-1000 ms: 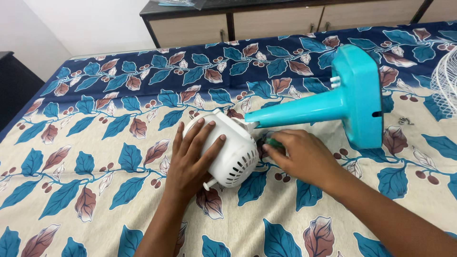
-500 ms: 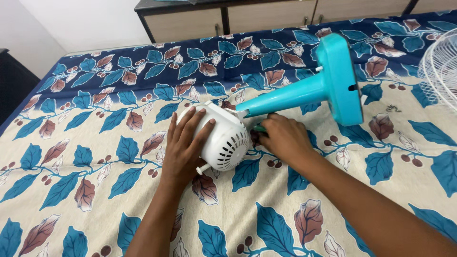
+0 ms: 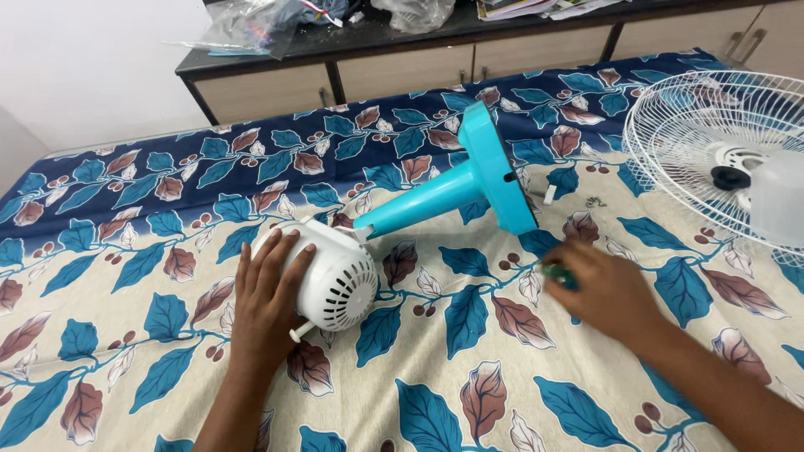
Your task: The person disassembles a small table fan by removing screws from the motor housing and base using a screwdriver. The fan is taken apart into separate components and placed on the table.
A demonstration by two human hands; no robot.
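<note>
**Ana:** Left hand (image 3: 266, 289) first: it lies flat and spread over the white motor housing (image 3: 327, 272), fingers open across the curved top, pressing rather than gripping. That housing sits on the leaf-patterned bedsheet (image 3: 126, 351), left of the middle.

**Ben:** And the right hand (image 3: 605, 291)?

**Ana:** It is curled, knuckles up, on the sheet to the right of the teal stand (image 3: 469, 180). A bit of green shows at its fingertips, some small green thing (image 3: 554, 273); I judge it is held, but I cannot tell what it is.

**Ben:** How does the fan body lie?

**Ana:** On its side. The long axis runs from the housing at lower left up along the teal neck to the square base at upper right. The base is tipped up on edge, its flat underside facing right. The vented back of the housing faces the camera.

**Ben:** Any advice?

**Ana:** I'd keep that palm pressing down so the round housing can't roll, and mind the wire fan guard (image 3: 712, 151) off to the right.
</note>
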